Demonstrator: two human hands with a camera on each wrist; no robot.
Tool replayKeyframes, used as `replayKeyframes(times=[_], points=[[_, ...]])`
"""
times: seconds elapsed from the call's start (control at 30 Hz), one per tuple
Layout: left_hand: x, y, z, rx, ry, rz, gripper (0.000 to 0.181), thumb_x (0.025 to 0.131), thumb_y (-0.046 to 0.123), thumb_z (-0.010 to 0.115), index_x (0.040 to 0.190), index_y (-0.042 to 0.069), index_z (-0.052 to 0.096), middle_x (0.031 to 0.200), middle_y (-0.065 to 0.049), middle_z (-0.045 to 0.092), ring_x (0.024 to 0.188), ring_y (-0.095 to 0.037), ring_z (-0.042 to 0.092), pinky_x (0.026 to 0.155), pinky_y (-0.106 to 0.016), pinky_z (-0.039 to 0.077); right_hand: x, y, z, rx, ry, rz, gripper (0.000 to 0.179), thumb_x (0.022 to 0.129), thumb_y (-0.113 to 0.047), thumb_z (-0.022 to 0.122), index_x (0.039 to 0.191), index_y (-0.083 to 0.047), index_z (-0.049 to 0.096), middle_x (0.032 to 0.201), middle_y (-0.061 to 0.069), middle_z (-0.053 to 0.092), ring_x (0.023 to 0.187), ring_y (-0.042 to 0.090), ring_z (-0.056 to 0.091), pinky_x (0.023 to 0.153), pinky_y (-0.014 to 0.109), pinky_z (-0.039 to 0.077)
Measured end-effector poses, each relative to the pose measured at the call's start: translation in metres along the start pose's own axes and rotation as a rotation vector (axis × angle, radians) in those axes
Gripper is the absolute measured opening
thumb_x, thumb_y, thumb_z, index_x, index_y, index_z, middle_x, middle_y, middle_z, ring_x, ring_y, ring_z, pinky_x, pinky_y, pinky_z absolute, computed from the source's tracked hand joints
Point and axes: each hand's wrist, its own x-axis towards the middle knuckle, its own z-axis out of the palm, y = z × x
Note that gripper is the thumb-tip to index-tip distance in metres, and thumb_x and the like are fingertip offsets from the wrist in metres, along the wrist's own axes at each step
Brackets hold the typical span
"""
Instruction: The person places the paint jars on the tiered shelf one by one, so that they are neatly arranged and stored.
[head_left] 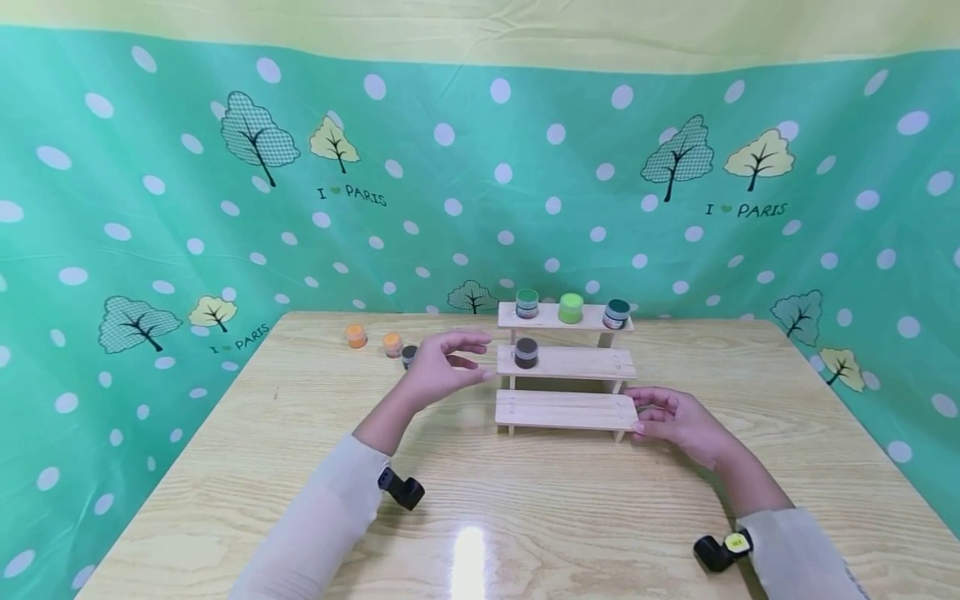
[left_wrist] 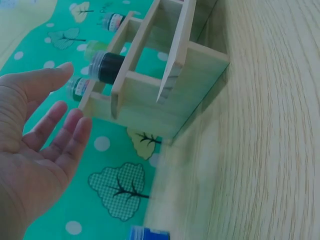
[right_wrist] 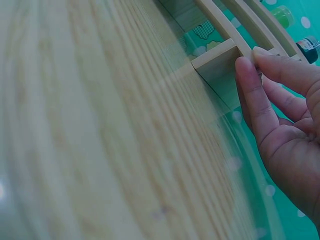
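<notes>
Well, left grip point(head_left: 444, 367), spread and empty, could bump the small black round jar point(head_left: 527, 353) midway up the pale wooden three-tier stand point(head_left: 566, 409); right grip point(head_left: 684, 423) pinches the stand's lower right end: tugging risks toppling the jar.

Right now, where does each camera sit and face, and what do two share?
Head: worn there, facing forward and down at the stand; left hand, right hand show.
Left wrist: worn there, facing the stand's end; left hand shows.
Right wrist: worn there, facing table and stand; right hand shows.
Both wrist views share the stand.
</notes>
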Motion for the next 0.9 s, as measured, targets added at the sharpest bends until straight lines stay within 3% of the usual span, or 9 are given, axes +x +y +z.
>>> replayKeyframes(times=[0.37,0.53,0.73,0.9], points=[[-0.017,-0.005,-0.026,0.054,0.062,0.017,0.047,0.078,0.007,0.082,0.123,0.008,0.066,0.124,-0.008,0.063,0.113,-0.030,0.059,0.091,-0.043,0.055,0.000,-0.001,-0.002,-0.006,-0.004,-0.005,0.063,0.088,0.000,0.069,0.138,0.018,0.035,0.121,0.024,0.057,0.098,0.017,0.065,0.085,0.037,0.058],[-0.026,-0.007,-0.039,0.052,0.100,0.004,0.047,0.078,0.006,0.082,0.123,0.007,0.066,0.125,-0.015,0.061,0.108,-0.025,0.061,0.089,-0.043,0.056,0.001,0.000,-0.001,-0.005,-0.009,-0.014,0.062,0.088,0.001,0.069,0.137,0.019,0.035,0.120,0.023,0.058,0.098,0.016,0.065,0.085,0.037,0.058],[-0.035,-0.010,-0.053,0.048,0.132,-0.048,0.048,0.078,0.004,0.081,0.123,0.006,0.066,0.124,-0.012,0.061,0.110,-0.037,0.059,0.092,-0.044,0.054,0.001,0.001,-0.002,-0.004,-0.014,-0.018,0.062,0.089,0.001,0.069,0.137,0.019,0.035,0.119,0.023,0.059,0.098,0.017,0.065,0.084,0.038,0.058],[-0.040,-0.017,-0.064,0.053,0.137,-0.055,0.048,0.079,0.005,0.081,0.124,0.006,0.065,0.128,-0.010,0.060,0.114,-0.043,0.054,0.091,-0.038,0.055,0.001,0.002,-0.002,0.005,-0.016,-0.014,0.062,0.089,0.001,0.068,0.137,0.019,0.034,0.119,0.021,0.059,0.098,0.017,0.065,0.084,0.038,0.058]])
